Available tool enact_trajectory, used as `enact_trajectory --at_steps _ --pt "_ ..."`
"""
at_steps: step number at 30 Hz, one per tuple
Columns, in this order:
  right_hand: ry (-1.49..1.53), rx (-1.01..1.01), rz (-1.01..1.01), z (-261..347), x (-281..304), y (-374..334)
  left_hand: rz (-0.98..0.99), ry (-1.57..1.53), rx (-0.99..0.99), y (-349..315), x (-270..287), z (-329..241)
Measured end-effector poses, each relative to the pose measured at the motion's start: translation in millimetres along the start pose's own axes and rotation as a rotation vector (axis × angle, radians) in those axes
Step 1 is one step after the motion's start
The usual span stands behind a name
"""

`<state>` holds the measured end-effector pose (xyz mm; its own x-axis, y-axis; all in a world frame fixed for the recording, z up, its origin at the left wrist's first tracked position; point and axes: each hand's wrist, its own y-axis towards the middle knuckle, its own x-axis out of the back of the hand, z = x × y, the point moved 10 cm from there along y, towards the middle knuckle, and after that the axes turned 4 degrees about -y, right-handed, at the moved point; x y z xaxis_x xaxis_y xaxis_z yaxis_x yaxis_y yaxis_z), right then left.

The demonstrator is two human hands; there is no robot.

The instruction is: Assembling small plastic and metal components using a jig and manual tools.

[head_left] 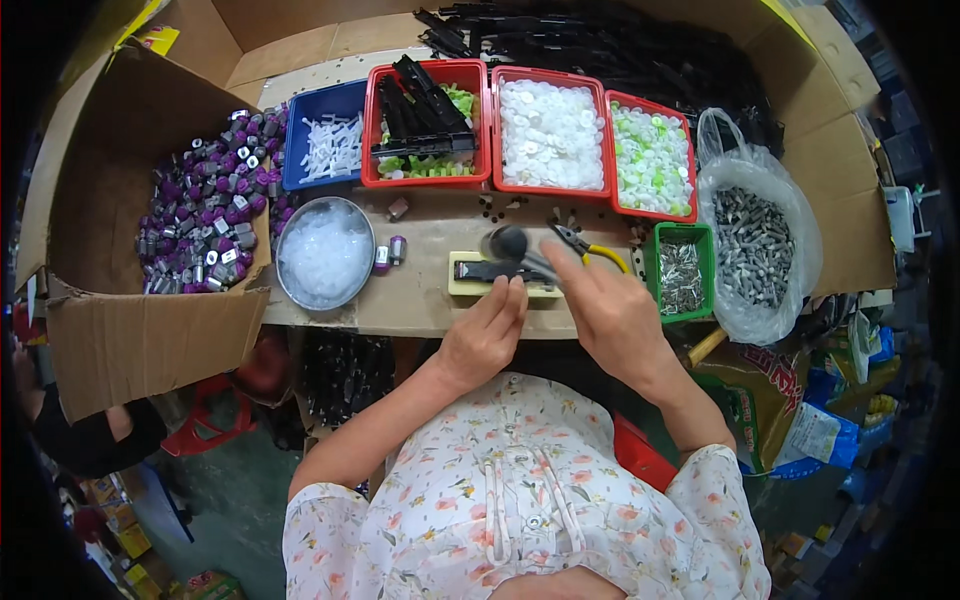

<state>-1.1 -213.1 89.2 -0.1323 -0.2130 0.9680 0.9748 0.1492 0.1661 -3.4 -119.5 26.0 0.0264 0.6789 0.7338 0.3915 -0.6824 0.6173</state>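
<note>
A long black plastic part [490, 270] lies in a cream-yellow block fixture [457, 287] near the table's front edge. My left hand [482, 338] has its fingertips pinched together at the near side of that part, holding it in the block. In my right hand [618, 318], closed around its shaft, is a hammer [508, 243] whose dark round head hangs above the part; motion blurs it. Just behind my right hand lie pliers with yellow-and-black handles [606, 255]. Two small purple-and-silver cylinders [397, 249] stand left of the fixture.
Left: a cardboard box [150, 335] of purple-and-silver pieces and a round metal bowl [283, 285]. Behind stand a blue bin [290, 150] and red bins [495, 140] of small parts. Right: a green bin [657, 290] and a plastic bag [805, 255] of metal pieces. Black parts [620, 55] pile behind.
</note>
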Motion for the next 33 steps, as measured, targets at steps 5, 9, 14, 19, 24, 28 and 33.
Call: enact_trajectory --at_steps 5,9,14,19,24,28,33 --pt "-0.04 0.022 0.134 0.1 -32.3 1.7 0.002 -0.025 -0.036 0.4 0.8 -5.6" --pt "0.011 0.072 0.029 6.9 -12.3 2.7 -0.024 0.012 -0.068 1.9 2.6 -6.2" --pt "-0.022 -0.021 0.128 -8.7 -18.8 -0.8 -0.008 -0.014 -0.051 4.4 3.5 1.0" --pt "0.096 -0.037 -0.334 -30.6 41.6 -32.8 -0.03 -0.063 0.072 17.1 18.7 14.8" --pt "-0.031 -0.243 0.034 -55.3 1.5 -58.3 -0.034 -0.035 0.018 14.0 8.2 14.7" --pt "-0.001 -0.229 -0.212 -52.5 23.4 -65.4 -0.016 -0.028 -0.008 15.8 9.4 13.1" --pt "0.002 -0.295 0.033 -68.6 -7.6 -68.3 -0.021 -0.031 -0.015 14.7 6.9 11.6"
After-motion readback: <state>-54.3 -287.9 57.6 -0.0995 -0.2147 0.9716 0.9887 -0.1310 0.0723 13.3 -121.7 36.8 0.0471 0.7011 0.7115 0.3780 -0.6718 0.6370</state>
